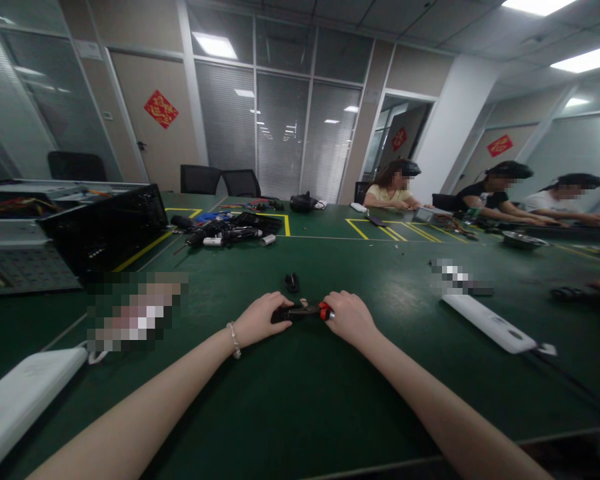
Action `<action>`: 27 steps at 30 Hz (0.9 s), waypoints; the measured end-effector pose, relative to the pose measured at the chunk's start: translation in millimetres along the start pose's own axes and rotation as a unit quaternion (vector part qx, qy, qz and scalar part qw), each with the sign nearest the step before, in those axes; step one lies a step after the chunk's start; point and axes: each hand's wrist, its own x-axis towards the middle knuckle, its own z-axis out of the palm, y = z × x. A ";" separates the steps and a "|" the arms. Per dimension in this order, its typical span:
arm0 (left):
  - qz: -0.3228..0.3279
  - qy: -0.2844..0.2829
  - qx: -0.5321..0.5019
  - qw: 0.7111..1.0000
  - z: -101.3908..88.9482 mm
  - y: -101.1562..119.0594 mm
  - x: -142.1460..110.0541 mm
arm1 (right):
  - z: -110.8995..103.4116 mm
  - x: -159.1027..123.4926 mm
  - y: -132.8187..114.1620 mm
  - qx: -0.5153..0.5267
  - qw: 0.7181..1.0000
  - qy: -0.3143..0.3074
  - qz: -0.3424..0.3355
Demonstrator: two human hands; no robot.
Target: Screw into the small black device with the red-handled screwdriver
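My left hand (265,315) is closed on the dark end of a slim tool-like object (303,311), just above the green table (300,413). My right hand (353,319) grips its other end, where a red part shows at the fingertips. Fingers cover much of the object, so its exact kind cannot be made out. Just beyond the hands lies a small coiled black cable (292,283). A tiny pale piece (304,303) shows right behind the held object.
An open computer case (115,230) stands at the left. Black tools and cables (230,228) are heaped farther back. White power banks (490,323) lie to either side. At the far right, several people (393,190) sit working near a metal bowl (524,240).
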 end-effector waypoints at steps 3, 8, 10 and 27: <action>-0.004 -0.003 -0.005 1.000 0.1 -0.2 0.1 | -0.3 -0.8 0.6 0.002 1.000 -0.003 0.004; -0.007 -0.003 -0.006 1.000 0.2 0.3 0.0 | -0.1 -0.3 0.6 0.007 1.000 0.006 -0.002; -0.007 -0.004 -0.008 1.000 0.0 0.6 -0.1 | -0.4 0.2 0.2 0.006 1.000 0.003 -0.001; 0.004 0.005 0.001 1.000 2.9 -3.6 -0.3 | -3.1 -0.5 -1.4 -0.004 1.000 -0.010 0.004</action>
